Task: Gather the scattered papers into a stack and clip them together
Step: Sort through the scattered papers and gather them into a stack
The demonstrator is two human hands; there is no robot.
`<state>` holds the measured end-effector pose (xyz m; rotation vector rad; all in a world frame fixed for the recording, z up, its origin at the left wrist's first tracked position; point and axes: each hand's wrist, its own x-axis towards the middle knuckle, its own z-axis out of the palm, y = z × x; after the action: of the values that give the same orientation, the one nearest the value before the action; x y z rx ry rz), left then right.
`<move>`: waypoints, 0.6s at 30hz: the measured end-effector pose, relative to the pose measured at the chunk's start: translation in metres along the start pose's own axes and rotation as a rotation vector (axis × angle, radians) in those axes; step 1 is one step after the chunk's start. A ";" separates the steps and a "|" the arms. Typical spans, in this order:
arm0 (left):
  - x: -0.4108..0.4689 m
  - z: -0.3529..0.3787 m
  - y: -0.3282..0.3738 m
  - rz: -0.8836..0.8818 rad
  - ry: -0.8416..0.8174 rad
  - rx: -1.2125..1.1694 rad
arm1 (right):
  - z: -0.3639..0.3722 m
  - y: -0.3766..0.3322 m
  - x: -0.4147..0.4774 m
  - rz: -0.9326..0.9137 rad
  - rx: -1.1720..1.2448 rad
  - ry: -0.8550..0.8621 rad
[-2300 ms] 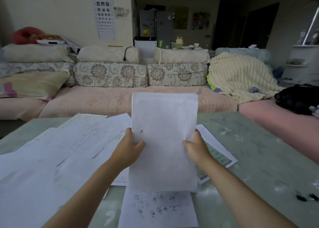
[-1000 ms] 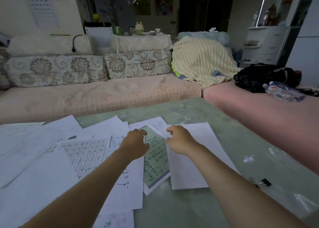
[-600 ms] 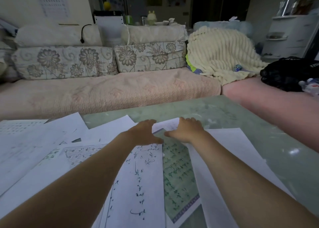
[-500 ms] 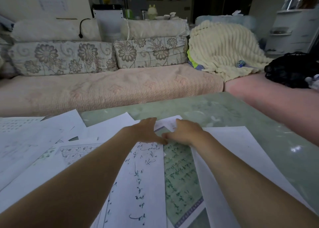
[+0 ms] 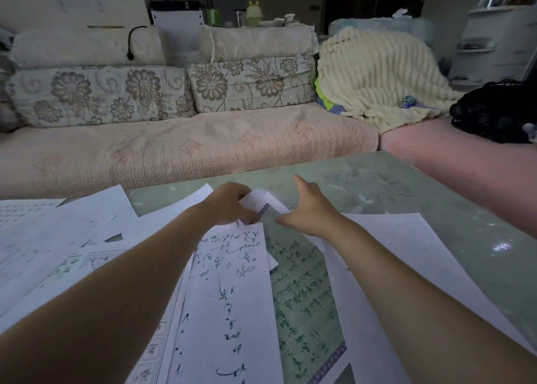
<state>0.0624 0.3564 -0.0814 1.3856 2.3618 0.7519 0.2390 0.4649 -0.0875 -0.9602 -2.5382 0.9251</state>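
Up at the far end of the pile (image 5: 87,238), the green sheet (image 5: 302,296) has had its corner peeled up off the table (image 5: 377,186) and curled back; it was lying flat a moment ago. It's pinched by the left hand (image 5: 229,206), with the right hand (image 5: 308,209) spread open against it, so another page looks ready for gathering.

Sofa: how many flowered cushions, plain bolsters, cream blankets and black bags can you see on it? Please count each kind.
Flowered cushions: 2
Plain bolsters: 2
Cream blankets: 1
Black bags: 1
Total: 6
A grey shape at the left edge is too cut off to count.
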 end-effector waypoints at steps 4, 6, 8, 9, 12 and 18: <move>-0.011 -0.019 -0.015 -0.003 0.051 -0.042 | 0.001 -0.011 -0.003 0.035 -0.069 -0.026; -0.019 -0.028 -0.023 -0.001 0.055 0.006 | 0.004 -0.017 -0.004 0.001 -0.013 -0.011; -0.026 -0.036 -0.029 -0.010 0.089 0.020 | 0.008 -0.023 -0.004 -0.071 0.069 0.009; -0.029 -0.040 -0.032 -0.015 0.118 0.020 | 0.009 -0.028 -0.005 -0.092 0.104 0.001; -0.040 -0.051 -0.035 -0.026 0.258 0.022 | 0.014 -0.041 -0.007 -0.116 0.125 -0.039; -0.060 -0.050 -0.036 0.091 0.382 0.028 | 0.018 -0.055 -0.017 -0.084 0.016 0.015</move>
<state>0.0412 0.2757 -0.0613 1.4796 2.6107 1.0983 0.2166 0.4137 -0.0661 -0.8457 -2.5342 0.9091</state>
